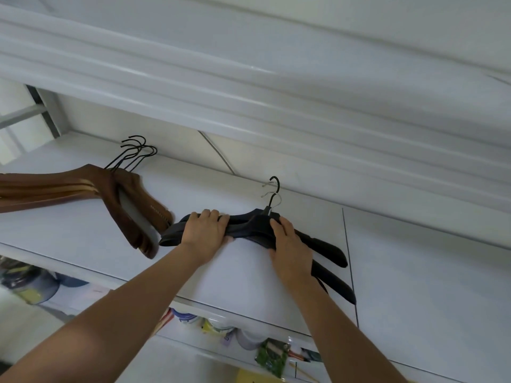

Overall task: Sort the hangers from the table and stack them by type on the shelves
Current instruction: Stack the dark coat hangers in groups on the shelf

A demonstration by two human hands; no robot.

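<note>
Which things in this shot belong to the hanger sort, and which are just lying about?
Job: black hangers, gripped by the left hand, with the right hand resting on them; brown wooden hangers stacked beside; white shelf under both.
Lying about: jars, green packet and blurred blue tub on the level below.

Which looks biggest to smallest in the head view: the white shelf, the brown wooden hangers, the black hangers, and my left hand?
1. white shelf
2. brown wooden hangers and black hangers: about alike, and the brown stack runs out of frame, so unranked
3. left hand
</note>
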